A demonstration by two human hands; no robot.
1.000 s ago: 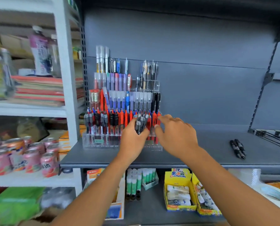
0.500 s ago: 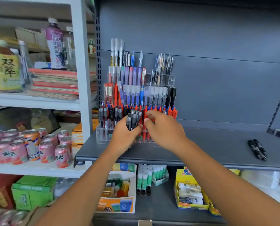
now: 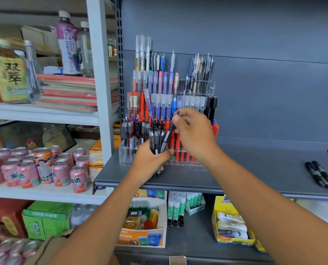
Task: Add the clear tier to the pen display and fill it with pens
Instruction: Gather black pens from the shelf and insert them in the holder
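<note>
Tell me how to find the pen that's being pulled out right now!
Look at the grey shelf holding the clear tiered pen display. In front of it, the left hand grips a bunch of dark pens. The single pen is the only one tilted, its top pinched by the right hand.

Left hand: forearm enters from 7 o'clock, wrist straight, fingers wrapped in a closed fist around a bundle of pens, thumb pointing to 3 o'clock. Right hand: forearm enters from 5 o'clock, back of hand to camera, thumb and forefinger pinching a single pen tilted toward 1 o'clock.
</note>
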